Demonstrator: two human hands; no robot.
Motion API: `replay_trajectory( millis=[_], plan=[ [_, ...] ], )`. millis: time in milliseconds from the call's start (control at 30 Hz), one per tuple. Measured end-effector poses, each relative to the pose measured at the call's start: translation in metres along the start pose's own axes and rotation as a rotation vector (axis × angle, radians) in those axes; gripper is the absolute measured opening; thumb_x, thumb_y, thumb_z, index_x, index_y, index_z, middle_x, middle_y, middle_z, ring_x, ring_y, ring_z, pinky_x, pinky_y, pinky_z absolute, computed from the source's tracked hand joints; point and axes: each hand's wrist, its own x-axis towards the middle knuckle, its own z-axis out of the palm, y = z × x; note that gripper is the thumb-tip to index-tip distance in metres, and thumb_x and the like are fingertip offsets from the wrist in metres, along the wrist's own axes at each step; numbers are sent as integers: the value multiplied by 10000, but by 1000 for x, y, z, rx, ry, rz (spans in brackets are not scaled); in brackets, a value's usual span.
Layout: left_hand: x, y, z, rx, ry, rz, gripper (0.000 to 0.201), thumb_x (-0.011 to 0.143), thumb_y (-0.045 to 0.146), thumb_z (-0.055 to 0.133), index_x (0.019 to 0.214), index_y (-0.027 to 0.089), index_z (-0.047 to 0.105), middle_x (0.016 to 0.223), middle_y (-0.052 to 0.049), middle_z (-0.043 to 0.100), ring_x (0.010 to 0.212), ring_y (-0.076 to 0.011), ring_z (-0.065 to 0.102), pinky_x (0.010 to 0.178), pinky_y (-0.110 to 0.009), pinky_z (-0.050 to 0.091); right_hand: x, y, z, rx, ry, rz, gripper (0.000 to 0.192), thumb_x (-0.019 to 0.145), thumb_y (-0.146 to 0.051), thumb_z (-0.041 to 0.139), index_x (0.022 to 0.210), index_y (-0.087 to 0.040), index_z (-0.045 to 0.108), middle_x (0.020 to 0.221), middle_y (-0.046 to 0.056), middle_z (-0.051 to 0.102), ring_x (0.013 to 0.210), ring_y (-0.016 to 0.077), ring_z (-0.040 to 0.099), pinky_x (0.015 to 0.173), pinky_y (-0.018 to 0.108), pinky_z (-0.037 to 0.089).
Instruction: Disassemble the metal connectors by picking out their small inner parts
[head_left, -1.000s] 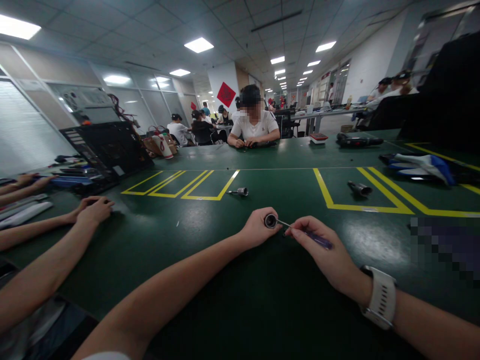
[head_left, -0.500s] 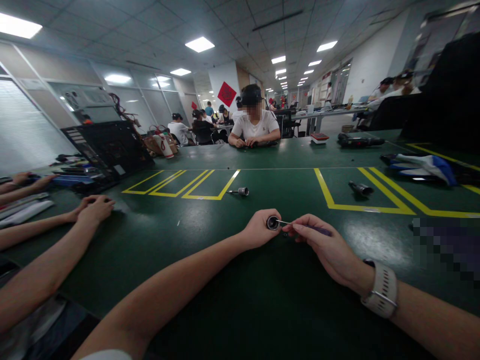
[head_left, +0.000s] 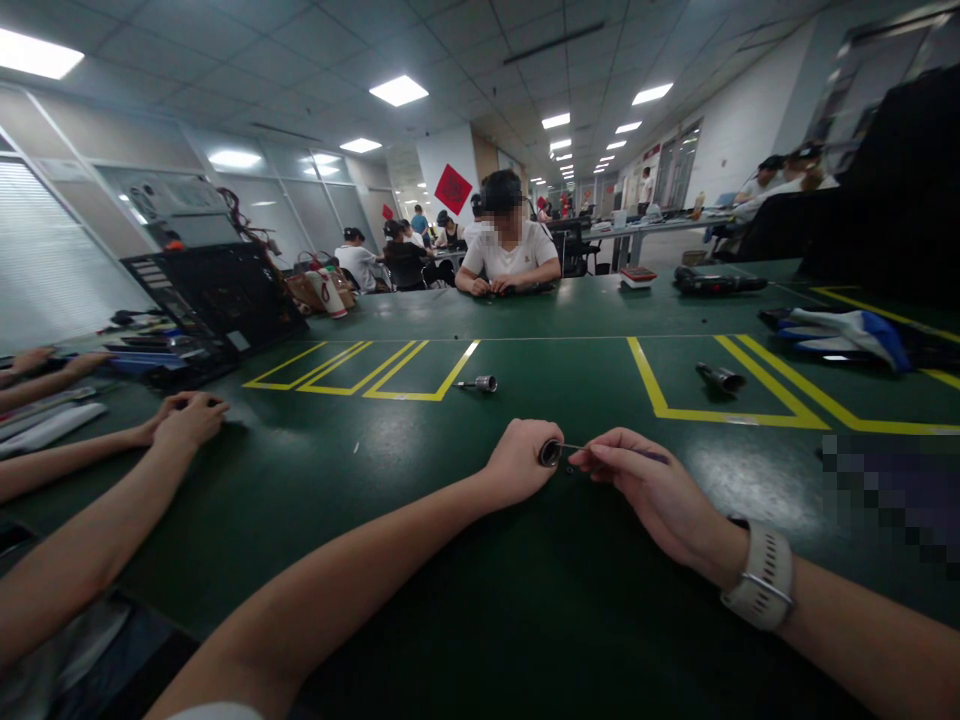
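**Thin driver set into a small round fitting, both hands low over the table**

The left hand (head_left: 517, 462) has its fingers curled shut around a small round metal fitting (head_left: 549, 452), open end turned toward the other hand, held just above the green table (head_left: 420, 560). The right hand (head_left: 645, 485) pinches a slim screwdriver (head_left: 637, 455) between thumb and fingertips, fingers closed on the purple handle; its thin shaft reaches the mouth of the fitting. Whether the tip is seated inside is too small to tell.

To do this well, I judge the shaft should stay in line with the fitting's axis, the left grip firm so the piece cannot spin, and the turning done with the fingertips alone, forearms resting on the table for steadiness.

Counted: one fitting in hand, one screwdriver, one white watch (head_left: 759, 578) on the right wrist. On the table farther off lie one small metal socket piece (head_left: 480, 382) by the yellow lines, one dark cylindrical part (head_left: 720, 377) inside a yellow box, and one pair of blue-and-white gloves (head_left: 840, 335). A co-worker's hand (head_left: 187, 420) rests at the left.
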Motion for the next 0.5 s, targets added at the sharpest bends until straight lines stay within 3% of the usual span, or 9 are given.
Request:
replay_trajectory(
  millis=[133,333,500],
  plan=[
    [0,4,-2,100,-26,6,65,765,167,507,705,165,532,677,16,558,681,-139,525,683,-288,358,0,-1,0,49,31,-1,107,670,-280,682,657,-183,638,719,29,681,745,169,590,755,327,402],
    [1,10,-5,180,-49,-100,49,746,142,531,749,170,571,729,0,594,735,-159,545,708,-301,374,2,4,-2,21,113,-45,95,642,-263,659,616,-180,619,637,27,655,668,169,570,692,330,414],
    [0,11,-6,126,-18,-176,66,766,135,522,754,175,573,736,5,594,715,-147,546,724,-299,397,4,9,-7,-49,197,-114,77,659,-237,622,597,-195,606,571,-10,604,605,146,530,642,307,381]
  ],
)
